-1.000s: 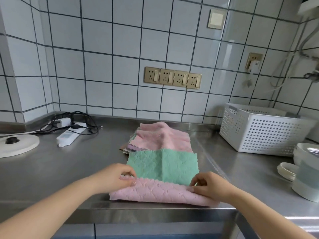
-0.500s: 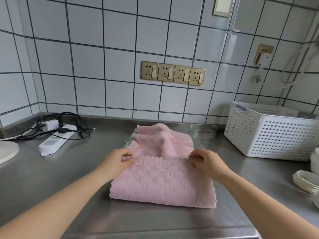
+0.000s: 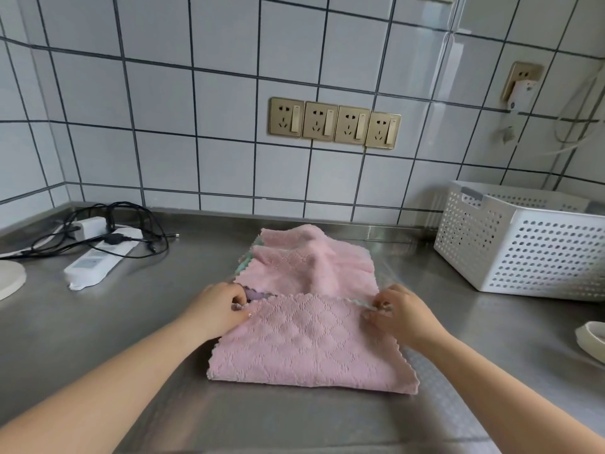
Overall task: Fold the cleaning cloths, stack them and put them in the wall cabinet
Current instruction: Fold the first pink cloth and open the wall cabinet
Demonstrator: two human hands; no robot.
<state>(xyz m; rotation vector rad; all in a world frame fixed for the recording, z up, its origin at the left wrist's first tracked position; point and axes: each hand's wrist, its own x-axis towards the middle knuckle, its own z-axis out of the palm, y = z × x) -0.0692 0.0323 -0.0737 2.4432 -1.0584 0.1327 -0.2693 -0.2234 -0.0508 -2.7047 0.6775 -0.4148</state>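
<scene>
A pink quilted cleaning cloth [image 3: 311, 345] lies folded over on the steel counter [image 3: 98, 322], covering a green cloth of which only a sliver shows at its far right corner. My left hand [image 3: 219, 309] pinches the fold's far left corner. My right hand [image 3: 399, 312] pinches its far right corner. Behind it sits a loose pile of cloths [image 3: 311, 263], pink on top with green and purple edges peeking out. No wall cabinet is in view.
A white perforated basket [image 3: 523, 244] stands at the right. A white power strip [image 3: 98, 263] with tangled black cables lies at the left, beside a round white object [image 3: 9, 276] at the left edge. A white dish [image 3: 592, 342] sits at the right edge. Tiled wall with sockets behind.
Both hands carried the pink cloth's near edge away from me over the green cloth, which is now covered. The hands now hold the far corners. The camera has come closer.
</scene>
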